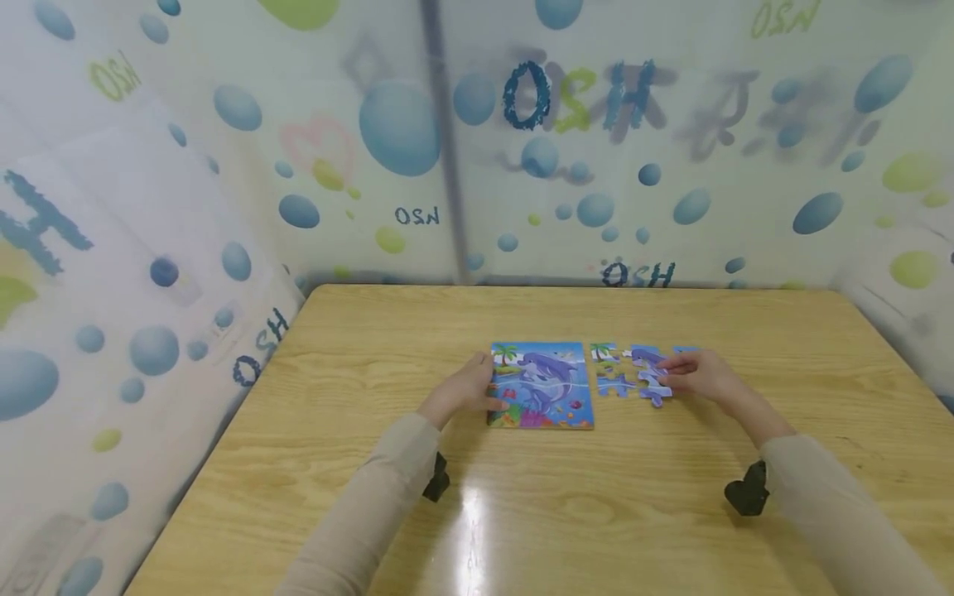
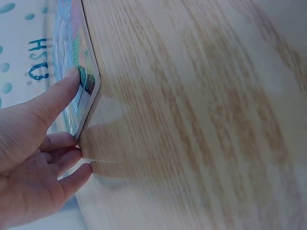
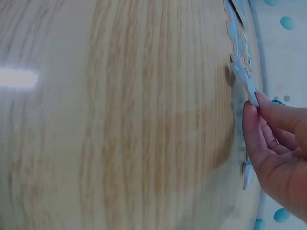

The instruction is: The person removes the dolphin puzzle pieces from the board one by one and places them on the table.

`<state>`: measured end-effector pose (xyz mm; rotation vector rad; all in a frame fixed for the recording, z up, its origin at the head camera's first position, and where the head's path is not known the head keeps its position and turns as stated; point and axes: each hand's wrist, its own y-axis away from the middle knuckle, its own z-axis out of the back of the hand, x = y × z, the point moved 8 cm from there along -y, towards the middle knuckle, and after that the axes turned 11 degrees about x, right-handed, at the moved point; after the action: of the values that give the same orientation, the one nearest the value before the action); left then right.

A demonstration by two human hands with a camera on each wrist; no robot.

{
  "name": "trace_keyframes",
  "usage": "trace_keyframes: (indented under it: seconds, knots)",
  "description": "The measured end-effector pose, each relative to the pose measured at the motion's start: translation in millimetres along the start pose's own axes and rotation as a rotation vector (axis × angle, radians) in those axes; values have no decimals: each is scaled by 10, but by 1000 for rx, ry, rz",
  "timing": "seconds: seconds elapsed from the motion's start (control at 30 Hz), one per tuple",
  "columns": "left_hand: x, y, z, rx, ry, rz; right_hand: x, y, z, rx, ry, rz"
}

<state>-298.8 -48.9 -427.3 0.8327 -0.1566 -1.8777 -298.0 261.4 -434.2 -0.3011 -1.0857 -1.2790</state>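
A square dolphin puzzle board (image 1: 542, 386) lies on the wooden table, showing a sea picture with a palm tree. My left hand (image 1: 469, 383) grips its left edge; in the left wrist view the thumb (image 2: 62, 93) presses on the picture while the fingers bend against the side. To the right of the board, my right hand (image 1: 704, 377) pinches a jigsaw piece (image 3: 245, 79) between thumb and fingertips, tilted above the tabletop. Joined pieces (image 1: 613, 383) with the palm tree lie between the board and that hand. Another piece (image 1: 684, 348) is partly hidden behind the right fingers.
The wooden table (image 1: 373, 348) reaches back to a curtain (image 1: 477, 165) printed with bubbles and letters. Dark wrist mounts (image 1: 748, 490) hang below both sleeves. A bright light reflection falls on the table's front part.
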Motion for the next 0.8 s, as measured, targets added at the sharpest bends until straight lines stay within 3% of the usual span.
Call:
trace_keyframes:
  seconds: [0.1,0.33,0.8]
  knots:
    - [-11,9,3,4,-16,-1,-29,-10,9,-3,8,-9]
    - [-29,25,10,7,-44,-6,5,-22,28,-2,146,-18]
    - [6,-17,8,4,-56,1,24,-37,3,14,180,-12]
